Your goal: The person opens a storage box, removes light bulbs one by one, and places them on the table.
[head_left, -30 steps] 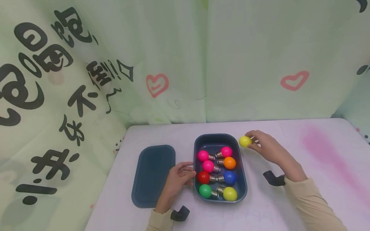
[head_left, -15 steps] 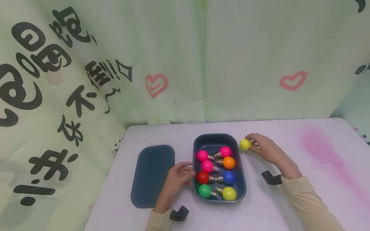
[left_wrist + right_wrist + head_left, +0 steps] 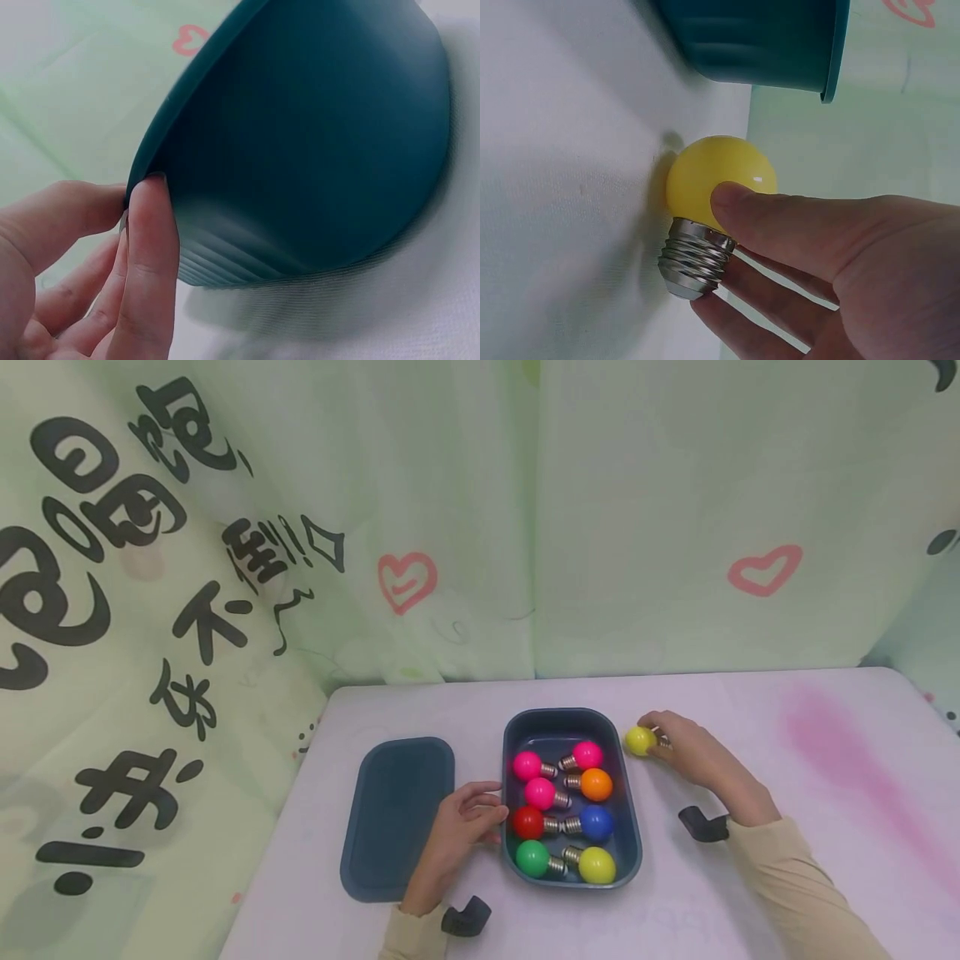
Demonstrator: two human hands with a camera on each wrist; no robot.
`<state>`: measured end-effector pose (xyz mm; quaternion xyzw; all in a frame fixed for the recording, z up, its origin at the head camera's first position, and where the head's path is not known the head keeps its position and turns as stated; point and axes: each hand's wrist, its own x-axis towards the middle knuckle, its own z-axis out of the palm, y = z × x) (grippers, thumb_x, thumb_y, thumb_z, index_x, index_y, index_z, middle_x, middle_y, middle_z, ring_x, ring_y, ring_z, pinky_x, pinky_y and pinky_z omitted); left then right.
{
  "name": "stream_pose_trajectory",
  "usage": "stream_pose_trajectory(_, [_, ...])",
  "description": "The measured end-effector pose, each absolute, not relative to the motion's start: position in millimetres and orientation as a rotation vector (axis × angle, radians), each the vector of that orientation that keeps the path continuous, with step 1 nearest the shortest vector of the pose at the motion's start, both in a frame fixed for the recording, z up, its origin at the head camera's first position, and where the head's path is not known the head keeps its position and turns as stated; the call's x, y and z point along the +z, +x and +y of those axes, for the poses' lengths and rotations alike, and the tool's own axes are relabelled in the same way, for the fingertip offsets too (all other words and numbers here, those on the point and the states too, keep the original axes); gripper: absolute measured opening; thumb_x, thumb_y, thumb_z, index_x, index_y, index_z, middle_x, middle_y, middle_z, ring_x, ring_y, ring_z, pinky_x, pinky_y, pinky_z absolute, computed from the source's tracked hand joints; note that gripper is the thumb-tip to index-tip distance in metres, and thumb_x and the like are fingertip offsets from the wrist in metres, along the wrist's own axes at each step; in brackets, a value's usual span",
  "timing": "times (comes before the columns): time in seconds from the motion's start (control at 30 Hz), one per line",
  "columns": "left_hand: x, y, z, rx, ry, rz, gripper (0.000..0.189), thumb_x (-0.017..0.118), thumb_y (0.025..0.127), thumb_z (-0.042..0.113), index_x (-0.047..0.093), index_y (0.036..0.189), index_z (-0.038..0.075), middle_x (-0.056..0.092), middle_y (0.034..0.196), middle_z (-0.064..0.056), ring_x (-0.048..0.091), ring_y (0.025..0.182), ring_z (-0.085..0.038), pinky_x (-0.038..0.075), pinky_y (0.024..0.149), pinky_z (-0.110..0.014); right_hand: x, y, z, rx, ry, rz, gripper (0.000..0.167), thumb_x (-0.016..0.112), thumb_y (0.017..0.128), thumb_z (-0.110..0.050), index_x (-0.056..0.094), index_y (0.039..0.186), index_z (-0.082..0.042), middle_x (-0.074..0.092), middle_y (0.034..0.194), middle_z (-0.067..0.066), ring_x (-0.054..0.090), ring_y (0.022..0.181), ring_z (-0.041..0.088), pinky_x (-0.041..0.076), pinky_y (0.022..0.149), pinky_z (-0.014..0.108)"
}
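Note:
My right hand [image 3: 688, 747] pinches a yellow light bulb [image 3: 720, 176] between thumb and fingers, just outside the far right corner of the dark teal plastic box [image 3: 634, 835]. In the right wrist view the bulb's metal screw base [image 3: 694, 262] shows, and the bulb is close over the tabletop. My left hand [image 3: 461, 835] pinches the box's left rim [image 3: 161, 124] between thumb and index finger. Inside the box lie bulbs in two columns: three pink, one red [image 3: 528, 822], one green [image 3: 532, 858], one orange [image 3: 597, 784], one blue [image 3: 597, 822] and another yellow bulb [image 3: 597, 865].
A flat dark teal lid [image 3: 397, 818] lies left of the box, partly behind my left hand. The white-covered table [image 3: 750, 893] has a pink patch on its right side. A pale green curtain [image 3: 637, 527] hangs behind and on the left.
My right hand has brought the yellow bulb slightly down and nearer to me, closer to the tabletop beside the box. The left hand and the box have stayed where they were.

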<state>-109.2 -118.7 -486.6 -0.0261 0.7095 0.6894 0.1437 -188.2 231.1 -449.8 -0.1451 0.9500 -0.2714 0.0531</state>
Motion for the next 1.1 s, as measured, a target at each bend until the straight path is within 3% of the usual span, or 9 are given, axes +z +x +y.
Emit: stream_pose_trajectory(1.1, [-484.2,-108.4,-117.6,1.984,-0.089,2.043,0.043,0.073,0.090,0.016,0.060,0.129,0.004,0.068,0.106,-0.010,0.067,0.088,-0.016,0.060,0.071,-0.028,-436.5,-179.7,226.0,-0.743,-0.446,2.922,0.045,0.071,0.088,-0.006,0.055,0.130,0.003,0.057,0.128,0.026,0.058,0.113,0.044,0.048,0.096,0.060])
